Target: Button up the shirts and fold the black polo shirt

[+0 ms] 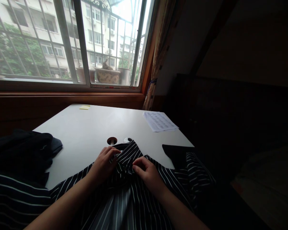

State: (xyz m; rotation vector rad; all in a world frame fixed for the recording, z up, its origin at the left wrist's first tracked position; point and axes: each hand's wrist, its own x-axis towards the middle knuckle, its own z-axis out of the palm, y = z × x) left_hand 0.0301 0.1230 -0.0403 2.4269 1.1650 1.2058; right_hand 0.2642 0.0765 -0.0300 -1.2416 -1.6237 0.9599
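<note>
A black shirt with white stripes (144, 195) lies spread over the near side of the white table, its sleeves reaching out to both sides. Its collar (131, 151) stands up between my hands. At the collar's left side, my left hand (107, 161) is closed on the fabric with bent fingers. My right hand (147, 174) pinches the cloth at the collar's right front between thumb and forefinger. The front of the shirt hangs partly apart, showing a greyer inner side. What lies under the fingertips is hidden.
The white table (105, 121) has a round hole (112, 141) with a small white ring-shaped object (128, 140) beside it. Dark clothes (21, 150) are heaped at left. Yellow sticky notes (84, 107) and printed sheets (159, 121) lie towards the back, below a barred window.
</note>
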